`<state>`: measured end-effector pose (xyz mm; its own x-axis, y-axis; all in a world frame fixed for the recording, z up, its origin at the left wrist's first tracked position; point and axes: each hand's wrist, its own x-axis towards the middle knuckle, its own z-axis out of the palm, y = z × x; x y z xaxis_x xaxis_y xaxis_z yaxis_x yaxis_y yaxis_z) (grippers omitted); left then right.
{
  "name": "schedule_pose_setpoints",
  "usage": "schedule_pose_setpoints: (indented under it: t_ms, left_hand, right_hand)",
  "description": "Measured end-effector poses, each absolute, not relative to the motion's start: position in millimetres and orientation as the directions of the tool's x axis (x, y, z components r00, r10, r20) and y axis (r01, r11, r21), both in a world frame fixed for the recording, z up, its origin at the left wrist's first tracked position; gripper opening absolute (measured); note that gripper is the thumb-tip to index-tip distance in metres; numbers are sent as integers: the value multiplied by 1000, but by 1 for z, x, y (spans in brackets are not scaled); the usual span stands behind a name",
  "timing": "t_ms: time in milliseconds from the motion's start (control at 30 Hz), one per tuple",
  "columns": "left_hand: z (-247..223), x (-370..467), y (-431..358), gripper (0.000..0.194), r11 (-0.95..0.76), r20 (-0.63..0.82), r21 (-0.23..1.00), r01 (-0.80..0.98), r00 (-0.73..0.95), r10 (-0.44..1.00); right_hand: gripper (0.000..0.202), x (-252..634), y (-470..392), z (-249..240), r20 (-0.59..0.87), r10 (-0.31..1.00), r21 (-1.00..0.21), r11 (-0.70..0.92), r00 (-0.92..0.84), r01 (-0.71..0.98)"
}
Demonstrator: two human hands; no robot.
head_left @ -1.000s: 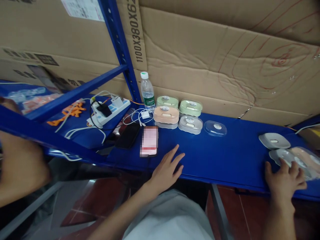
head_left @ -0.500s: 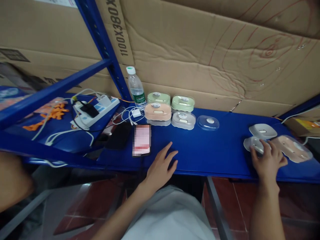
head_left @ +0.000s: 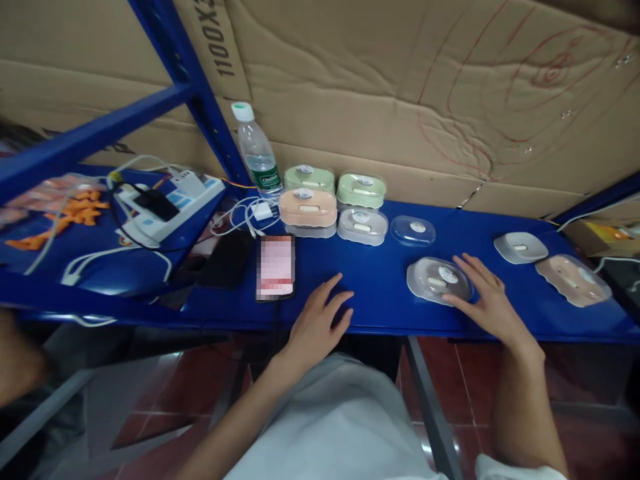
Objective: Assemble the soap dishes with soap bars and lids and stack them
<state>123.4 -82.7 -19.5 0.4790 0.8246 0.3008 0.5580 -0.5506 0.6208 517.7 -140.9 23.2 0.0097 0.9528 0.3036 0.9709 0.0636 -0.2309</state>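
Note:
A grey oval plastic box with a clear lid (head_left: pixel 431 281) sits on the blue shelf near its front edge. My right hand (head_left: pixel 487 297) straddles this box's right end, thumb on the near side and fingers on the far side. Flat on the shelf, fingers spread, my left hand (head_left: pixel 320 313) holds nothing; a phone (head_left: pixel 276 267) lies to its left. Farther right are an uncovered grey oval box (head_left: pixel 521 248) and a pink box with a clear lid (head_left: pixel 574 280). A loose clear lid (head_left: pixel 413 231) lies behind the grey box.
At the back stand two green boxes (head_left: pixel 361 190), a pink box (head_left: pixel 307 208) on a grey base, and another grey box (head_left: pixel 363 227). A water bottle (head_left: pixel 260 160), white cables and a power strip (head_left: pixel 175 210) are left, beside a blue upright. Cardboard (head_left: pixel 350 87) lines the back.
My right hand has brought the grey lidded box leftward from beside the pink box, toward the middle of the shelf. My left hand stays in place. The view has shifted slightly.

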Motion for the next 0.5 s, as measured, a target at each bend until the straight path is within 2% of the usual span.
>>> schedule_pose_setpoints:
  t_ms: [100, 233, 367, 500]
  left_hand:
    - [-17, 129, -86, 34, -584, 316, 632, 510, 519, 794]
    - [-14, 145, -93, 45, -648, 324, 620, 442, 609, 724]
    - [-11, 165, -100, 49, -748, 360, 513, 421, 685, 633]
    - [-10, 175, -102, 44, -831, 389, 373, 413, 743, 544]
  right_hand:
    - [73, 500, -141, 25, 252, 965, -300, 154, -77, 941]
    - [65, 471, -140, 23, 253, 958, -357, 220, -133, 908]
    - [59, 458, -139, 19, 218, 969, -458, 206, -115, 865]
    - [59, 481, -137, 3, 336, 942, -401, 143, 0, 905]
